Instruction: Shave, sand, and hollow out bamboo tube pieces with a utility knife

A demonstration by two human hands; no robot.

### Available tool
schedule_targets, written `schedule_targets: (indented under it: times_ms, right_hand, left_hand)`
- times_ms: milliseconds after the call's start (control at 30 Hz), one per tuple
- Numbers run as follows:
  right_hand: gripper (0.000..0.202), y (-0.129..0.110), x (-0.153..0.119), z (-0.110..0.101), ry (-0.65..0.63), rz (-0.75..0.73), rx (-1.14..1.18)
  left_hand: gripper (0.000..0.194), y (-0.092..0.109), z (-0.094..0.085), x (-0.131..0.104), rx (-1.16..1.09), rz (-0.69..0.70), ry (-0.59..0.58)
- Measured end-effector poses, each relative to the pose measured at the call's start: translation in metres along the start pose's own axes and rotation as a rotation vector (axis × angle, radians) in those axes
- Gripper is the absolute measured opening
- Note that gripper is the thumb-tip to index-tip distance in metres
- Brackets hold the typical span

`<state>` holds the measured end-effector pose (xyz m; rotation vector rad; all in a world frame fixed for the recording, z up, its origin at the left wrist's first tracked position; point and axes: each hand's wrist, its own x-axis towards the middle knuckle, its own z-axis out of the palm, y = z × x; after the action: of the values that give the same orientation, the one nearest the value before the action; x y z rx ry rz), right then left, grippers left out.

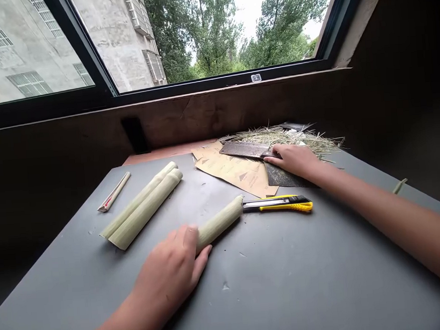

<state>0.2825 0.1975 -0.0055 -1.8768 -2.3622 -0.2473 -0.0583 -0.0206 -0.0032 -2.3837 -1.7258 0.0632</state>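
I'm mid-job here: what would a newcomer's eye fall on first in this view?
Probably the yellow cutter, bright against the grey table, at the far end of the pale stalk in the left hand. Next, the cleaver at the back, its handle in the right hand, beside a heap of straw. Green trees stand out beyond the window frame.

weathered grey concrete building [115, 36] with barred windows [154, 65] is standing outside at left | leafy green trees [211, 32] are rising to its right | black-framed glass window [219, 79] is stretching above dark brown wall [179, 115] | black rectangular patch [135, 134] is showing on that wall beyond flat grey tabletop [281, 281]
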Motion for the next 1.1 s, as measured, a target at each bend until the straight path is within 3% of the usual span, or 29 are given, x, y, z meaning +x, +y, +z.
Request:
schedule_targets:
  times_ms: [200, 367, 467, 667, 867, 1000, 1067, 1100]
  right_hand:
    - [0.044, -0.019, -0.039, -0.011, 0.109, -0.104, 0.050]
    - [0.046, -0.042, -0.101, -0.021, 0.017, -0.379, 0.150]
    - [0.044, -0.044, -0.121, -0.018, -0.027, -0.393, 0.208]
    - [0.039, -0.038, -0.119, -0.020, -0.150, -0.205, 0.355]
    - [0.040, -0.044, -0.117, -0.038, -0.424, 0.140, 0.872]
    - [0.040, -0.047, -0.118, -0.044, -0.487, 0.264, 1.398]
    - [0.037, -0.047, -0.120, -0.047, -0.639, 0.277, 1.575]
    - [0.035, -0.047, -0.121, -0.049, -0.735, 0.277, 1.623]
  left_hand:
    - [0.023, -0.004, 0.004, -0.002, 0.008, 0.048, 0.056]
    - [0.025, -0.004, 0.007, -0.005, 0.021, 0.064, 0.092]
    - [0.029, -0.008, 0.006, -0.003, 0.009, 0.055, 0.039]
    - [0.038, -0.016, -0.010, 0.008, -0.116, -0.015, -0.235]
    - [0.053, 0.010, -0.019, 0.039, -0.167, -0.019, -0.227]
    - [0.038, 0.022, -0.033, 0.077, -0.390, 0.041, -0.318]
    - [0.032, 0.018, -0.044, 0.090, -0.631, 0.053, -0.412]
    - [0.028, 0.014, -0.048, 0.095, -0.866, 0.023, -0.470]
